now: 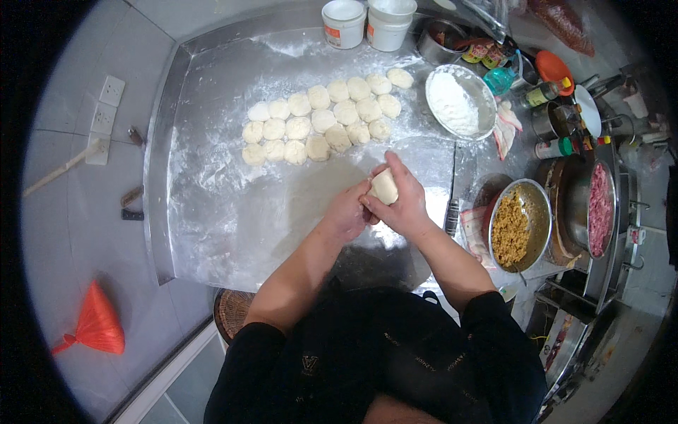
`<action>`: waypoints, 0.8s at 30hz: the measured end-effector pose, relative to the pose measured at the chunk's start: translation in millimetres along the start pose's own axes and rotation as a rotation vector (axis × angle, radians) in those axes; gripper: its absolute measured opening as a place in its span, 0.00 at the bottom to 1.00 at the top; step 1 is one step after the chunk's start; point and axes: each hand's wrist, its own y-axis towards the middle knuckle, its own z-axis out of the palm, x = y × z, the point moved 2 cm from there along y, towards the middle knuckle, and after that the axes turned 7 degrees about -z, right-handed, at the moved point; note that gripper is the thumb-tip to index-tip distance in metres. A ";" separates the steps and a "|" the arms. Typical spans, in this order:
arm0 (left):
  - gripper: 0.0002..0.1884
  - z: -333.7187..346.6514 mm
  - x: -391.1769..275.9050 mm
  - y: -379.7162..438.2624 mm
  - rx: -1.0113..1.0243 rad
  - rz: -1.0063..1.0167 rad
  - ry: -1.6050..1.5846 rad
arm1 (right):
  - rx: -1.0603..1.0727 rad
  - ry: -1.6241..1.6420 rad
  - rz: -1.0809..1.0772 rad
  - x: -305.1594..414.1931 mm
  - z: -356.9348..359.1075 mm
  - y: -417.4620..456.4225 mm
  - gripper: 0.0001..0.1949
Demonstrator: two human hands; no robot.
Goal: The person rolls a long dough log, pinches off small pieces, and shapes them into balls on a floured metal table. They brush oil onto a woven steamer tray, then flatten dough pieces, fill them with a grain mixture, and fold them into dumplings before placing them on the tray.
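Note:
A pale ball of dough [385, 187] is cupped between my two hands, over the near right part of a floured steel worktop [222, 222]. My right hand [403, 206] wraps its right side, thumb across the front and fingers pointing away from me. From the left, my left hand [348, 209] presses against it, with its fingers partly hidden behind the dough and the other hand. Beyond the hands, several flattened dough rounds [324, 121] lie in three uneven rows, most of them touching their neighbours.
At the back right sits a bowl of white flour [453, 103]. Nearer on the right are a bowl of brown crumbly filling [511, 228] with a utensil in it and a pan of minced meat [599, 209]. White plastic tubs [344, 26] stand along the back; bottles [553, 148] crowd the right.

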 end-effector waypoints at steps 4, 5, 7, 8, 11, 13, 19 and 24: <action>0.18 20.8 9.5 -3.1 -0.190 0.038 -0.024 | -0.095 -0.087 -0.207 1.6 -3.5 -9.8 0.40; 0.18 25.2 9.8 -5.0 -0.254 0.075 -0.040 | -0.101 -0.077 -0.203 -0.7 -3.8 -10.5 0.40; 0.17 33.9 8.0 -7.8 -0.179 0.034 -0.010 | -0.096 -0.048 -0.195 -4.8 -3.9 -11.3 0.39; 0.17 36.6 7.1 -8.8 -0.220 0.006 0.011 | -0.128 -0.051 -0.158 -6.2 -4.2 -12.8 0.39; 0.17 49.0 2.3 -7.1 -0.262 0.074 0.071 | -0.113 -0.012 -0.138 -10.6 -2.8 -16.6 0.38; 0.14 58.3 -0.1 -4.6 -0.264 0.065 0.003 | -0.118 -0.025 -0.133 -18.6 -0.9 -18.6 0.36; 0.16 62.3 -22.3 -10.9 -0.047 -0.013 0.659 | -0.233 -0.077 0.534 -124.2 1.3 14.7 0.31; 0.14 23.3 -37.2 -12.3 -0.142 0.109 0.808 | -0.317 -0.229 0.185 -183.1 8.5 49.5 0.28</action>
